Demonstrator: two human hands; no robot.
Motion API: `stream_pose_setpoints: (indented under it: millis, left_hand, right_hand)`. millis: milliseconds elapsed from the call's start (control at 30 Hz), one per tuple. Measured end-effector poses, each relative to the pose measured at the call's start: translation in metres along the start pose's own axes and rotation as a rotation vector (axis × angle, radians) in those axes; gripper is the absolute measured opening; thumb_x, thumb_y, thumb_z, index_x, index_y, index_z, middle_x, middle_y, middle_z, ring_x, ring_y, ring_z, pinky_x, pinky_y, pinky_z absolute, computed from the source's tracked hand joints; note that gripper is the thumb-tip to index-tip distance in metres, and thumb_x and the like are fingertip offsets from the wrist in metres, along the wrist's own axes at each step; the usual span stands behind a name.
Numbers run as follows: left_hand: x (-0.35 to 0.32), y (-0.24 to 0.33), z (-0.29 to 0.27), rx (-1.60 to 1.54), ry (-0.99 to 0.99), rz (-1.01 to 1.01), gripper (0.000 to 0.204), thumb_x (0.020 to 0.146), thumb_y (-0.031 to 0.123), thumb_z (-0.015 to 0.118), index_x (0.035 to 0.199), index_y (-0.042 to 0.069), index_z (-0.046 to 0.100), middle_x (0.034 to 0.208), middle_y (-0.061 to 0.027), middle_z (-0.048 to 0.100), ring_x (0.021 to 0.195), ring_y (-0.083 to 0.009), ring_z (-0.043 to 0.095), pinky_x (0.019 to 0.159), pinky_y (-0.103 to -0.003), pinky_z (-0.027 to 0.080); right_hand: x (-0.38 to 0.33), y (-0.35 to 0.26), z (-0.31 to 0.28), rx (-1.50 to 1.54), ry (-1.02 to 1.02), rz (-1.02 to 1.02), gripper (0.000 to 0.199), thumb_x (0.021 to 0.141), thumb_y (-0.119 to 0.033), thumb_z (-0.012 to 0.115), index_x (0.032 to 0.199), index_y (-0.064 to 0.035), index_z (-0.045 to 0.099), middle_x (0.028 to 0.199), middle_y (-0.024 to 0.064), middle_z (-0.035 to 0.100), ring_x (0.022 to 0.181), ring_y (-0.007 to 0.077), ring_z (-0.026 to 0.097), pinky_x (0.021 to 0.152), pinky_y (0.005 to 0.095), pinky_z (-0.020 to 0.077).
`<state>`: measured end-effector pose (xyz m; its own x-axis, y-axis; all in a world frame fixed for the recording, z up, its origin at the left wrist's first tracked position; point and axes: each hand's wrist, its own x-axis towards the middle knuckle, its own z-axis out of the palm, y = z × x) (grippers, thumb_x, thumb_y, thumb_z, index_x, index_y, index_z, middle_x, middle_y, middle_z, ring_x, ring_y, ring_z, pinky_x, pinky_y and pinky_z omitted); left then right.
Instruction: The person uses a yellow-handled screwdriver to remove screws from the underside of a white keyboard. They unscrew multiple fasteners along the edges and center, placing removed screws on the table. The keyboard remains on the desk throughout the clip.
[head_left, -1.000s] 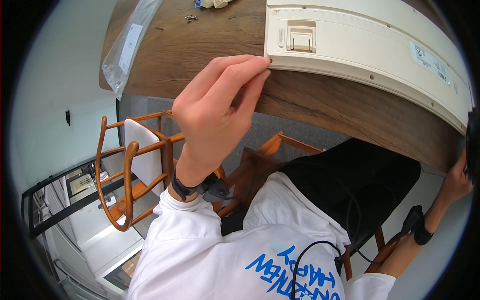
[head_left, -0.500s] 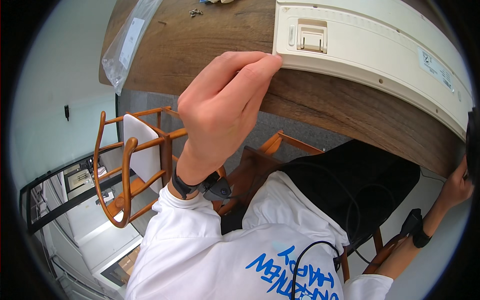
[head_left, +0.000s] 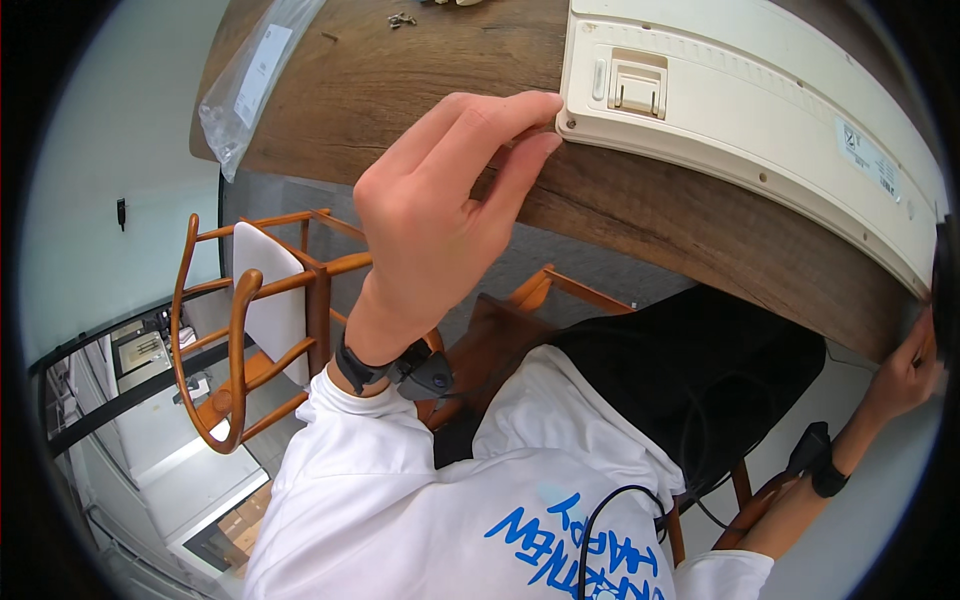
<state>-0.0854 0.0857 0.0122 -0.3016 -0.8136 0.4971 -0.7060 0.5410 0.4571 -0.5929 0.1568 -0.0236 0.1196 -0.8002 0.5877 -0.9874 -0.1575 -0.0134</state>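
A long cream plastic casing [head_left: 740, 135], which looks like a keyboard lying underside up, rests along the table edge. A recessed flip-out foot [head_left: 638, 86] and a pale label show on it. At its near left corner is a small dark screw [head_left: 571, 123]. My left hand [head_left: 440, 190] is right at that corner, thumb and index fingertip parted, the index tip against or very close to the edge, with nothing seen between them. My right hand [head_left: 905, 375] is by the casing's far right end at the picture's rim; a dark shape there partly hides its fingers.
The brown wooden table [head_left: 480, 70] carries a clear plastic bag [head_left: 250, 85] at left and a few small metal screws [head_left: 401, 20] at the back. A wooden chair [head_left: 270, 290] stands at left. A black cable [head_left: 600, 520] runs over my white shirt.
My left thumb and index finger have parted from a pinch at the casing's corner, baring the screw there. The right hand stays by the far end. The view has shifted slightly.
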Motion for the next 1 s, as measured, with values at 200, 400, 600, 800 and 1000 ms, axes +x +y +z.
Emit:
stream_pose_setpoints:
  millis: [200, 400, 600, 800, 1000]
  left_hand:
    - [0.008, -0.011, 0.004, -0.122, -0.040, -0.006, 0.046, 0.083, 0.000, 0.083, 0.128, 0.010, 0.075, 0.138, -0.0117, 0.068, 0.116, -0.0225, 0.071, 0.088, -0.033, 0.062]
    - [0.017, -0.033, 0.009, -0.267, -0.120, 0.087, 0.058, 0.079, 0.002, 0.085, 0.134, 0.015, 0.073, 0.144, -0.0084, 0.066, 0.127, -0.0270, 0.066, 0.104, -0.037, 0.057]
    - [0.013, -0.043, 0.010, -0.391, -0.159, 0.055, 0.059, 0.080, -0.003, 0.081, 0.135, 0.016, 0.073, 0.147, -0.0078, 0.065, 0.128, -0.0277, 0.065, 0.105, -0.038, 0.057]
    - [0.010, -0.046, 0.013, -0.281, -0.115, 0.118, 0.058, 0.083, -0.002, 0.078, 0.137, 0.017, 0.073, 0.147, -0.0070, 0.064, 0.124, -0.0274, 0.066, 0.102, -0.038, 0.057]
    - [0.007, -0.050, 0.018, -0.250, -0.085, 0.148, 0.053, 0.085, 0.003, 0.078, 0.135, 0.019, 0.074, 0.147, -0.0061, 0.065, 0.122, -0.0255, 0.067, 0.101, -0.038, 0.055]
  right_hand:
    - [0.003, -0.017, 0.003, 0.084, 0.039, 0.082, 0.035, 0.108, 0.000, 0.055, 0.142, -0.0033, 0.064, 0.140, 0.0094, 0.069, 0.127, 0.0223, 0.067, 0.109, 0.0332, 0.0520]
    - [0.017, -0.051, -0.012, 0.223, 0.121, 0.346, 0.033, 0.110, -0.003, 0.053, 0.141, -0.0004, 0.064, 0.141, 0.0103, 0.068, 0.128, 0.0198, 0.064, 0.111, 0.0324, 0.0498]
    - [0.058, -0.103, -0.057, 0.276, -0.011, 0.179, 0.030, 0.109, -0.005, 0.054, 0.136, 0.0045, 0.064, 0.135, 0.0162, 0.070, 0.120, 0.0252, 0.069, 0.111, 0.0370, 0.0496]
    - [0.125, -0.177, -0.065, 0.709, -0.387, -0.273, 0.022, 0.099, -0.007, 0.061, 0.118, 0.0038, 0.065, 0.092, 0.0207, 0.073, 0.075, 0.0231, 0.070, 0.075, 0.0332, 0.0557]
    - [0.164, -0.226, -0.052, 0.836, -0.481, -0.267, 0.026, 0.089, -0.008, 0.071, 0.112, 0.0031, 0.066, 0.086, 0.0154, 0.070, 0.058, 0.0166, 0.063, 0.060, 0.0262, 0.0505]
